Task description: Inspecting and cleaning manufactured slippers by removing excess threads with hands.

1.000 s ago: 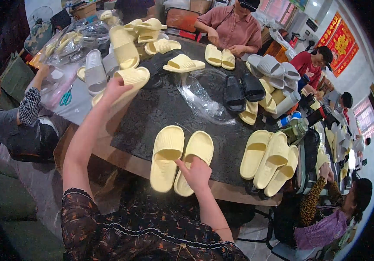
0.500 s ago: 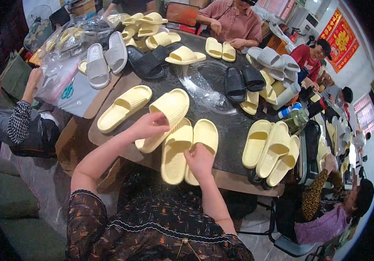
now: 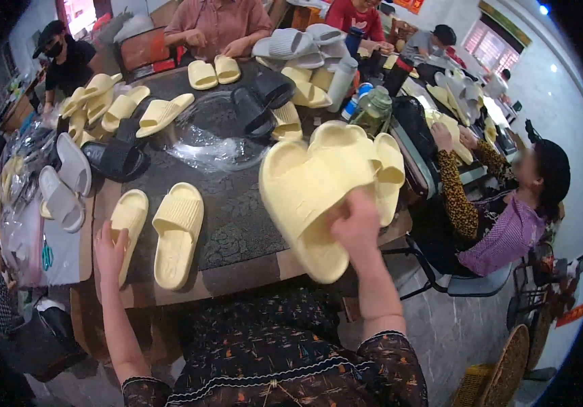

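Note:
My right hand (image 3: 358,227) is closed on a yellow slide slipper (image 3: 315,193), lifted close to the camera, with my fingers under its wide strap. Behind it are more yellow slippers (image 3: 390,178); whether one of these is also in my grasp cannot be told. At the table's near left, my left hand (image 3: 108,247) grips the side of another yellow slipper (image 3: 131,216). Just to its right, a yellow slipper with a ribbed strap (image 3: 177,234) lies untouched, toe pointing away from me.
Grey slippers (image 3: 62,197), black slippers (image 3: 115,159) and clear plastic wrap (image 3: 213,139) lie across the dark table (image 3: 234,227). Bottles and a glass jar (image 3: 373,110) stand at the far right. Teal scissors (image 3: 47,256) lie at left. A co-worker (image 3: 508,203) sits at right; others sit beyond.
The view has turned rightward. My right hand has lifted a yellow slipper and carried it right, over the slippers there. My left hand has moved from one yellow slipper to another farther left.

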A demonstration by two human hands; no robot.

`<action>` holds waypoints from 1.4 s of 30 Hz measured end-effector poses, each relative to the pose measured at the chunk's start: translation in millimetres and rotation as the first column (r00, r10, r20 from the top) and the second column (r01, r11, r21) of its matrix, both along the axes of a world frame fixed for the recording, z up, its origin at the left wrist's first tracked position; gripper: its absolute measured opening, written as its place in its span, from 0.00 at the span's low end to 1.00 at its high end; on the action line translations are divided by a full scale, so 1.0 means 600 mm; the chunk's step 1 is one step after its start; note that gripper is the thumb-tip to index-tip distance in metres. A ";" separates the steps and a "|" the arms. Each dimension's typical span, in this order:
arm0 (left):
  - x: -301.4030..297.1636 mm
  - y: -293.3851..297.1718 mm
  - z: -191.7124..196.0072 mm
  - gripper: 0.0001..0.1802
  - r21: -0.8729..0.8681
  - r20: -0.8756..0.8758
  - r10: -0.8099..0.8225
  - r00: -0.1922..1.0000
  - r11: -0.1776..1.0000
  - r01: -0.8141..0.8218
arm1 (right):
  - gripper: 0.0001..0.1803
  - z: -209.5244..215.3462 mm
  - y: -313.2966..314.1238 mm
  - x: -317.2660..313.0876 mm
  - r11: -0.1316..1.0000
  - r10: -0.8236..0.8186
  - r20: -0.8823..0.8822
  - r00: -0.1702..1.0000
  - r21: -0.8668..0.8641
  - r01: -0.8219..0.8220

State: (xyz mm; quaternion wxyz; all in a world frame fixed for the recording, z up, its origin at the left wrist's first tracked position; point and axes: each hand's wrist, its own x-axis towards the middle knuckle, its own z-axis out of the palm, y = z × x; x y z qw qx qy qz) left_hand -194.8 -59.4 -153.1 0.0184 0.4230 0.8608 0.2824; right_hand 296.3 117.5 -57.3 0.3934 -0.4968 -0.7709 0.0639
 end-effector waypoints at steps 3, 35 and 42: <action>0.077 0.003 0.033 0.32 -0.061 -0.065 -0.014 0.998 0.998 0.010 | 0.10 0.048 0.075 0.063 0.961 -0.260 0.070 0.963 0.118 0.251; 0.260 0.030 0.020 0.23 0.065 0.249 -0.273 0.929 0.962 0.265 | 0.09 0.002 0.063 -0.117 0.808 0.548 -0.159 0.821 -0.156 -0.569; 0.262 0.117 0.062 0.22 0.191 -0.098 -0.400 0.911 0.891 0.412 | 0.26 -0.136 0.046 -0.243 0.727 0.687 0.171 0.707 -0.193 -0.659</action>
